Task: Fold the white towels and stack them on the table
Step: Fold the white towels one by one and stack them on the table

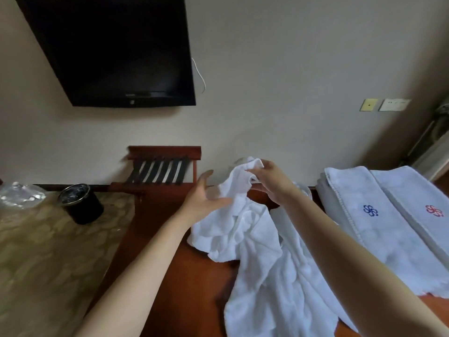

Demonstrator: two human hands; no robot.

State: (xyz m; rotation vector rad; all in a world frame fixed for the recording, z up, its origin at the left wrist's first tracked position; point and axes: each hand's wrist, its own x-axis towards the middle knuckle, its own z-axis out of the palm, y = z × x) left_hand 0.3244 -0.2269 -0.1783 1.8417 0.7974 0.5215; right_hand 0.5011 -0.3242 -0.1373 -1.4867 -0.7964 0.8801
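Note:
A crumpled white towel [257, 251] lies across the reddish wooden table [184, 283], one end lifted. My right hand [272, 183] pinches that raised end near the table's far edge. My left hand [206, 198] is spread beside the lifted cloth, fingers straight, its fingertips at the fabric's left side. Two folded white towels lie side by side at the right: one with a blue emblem [364, 215], one with a red emblem [422, 203].
A wooden luggage rack [162, 166] stands against the wall behind the table. A black bin [80, 203] sits on the patterned carpet to the left, a clear plastic bag [19, 194] beside it. A dark TV [116, 49] hangs on the wall.

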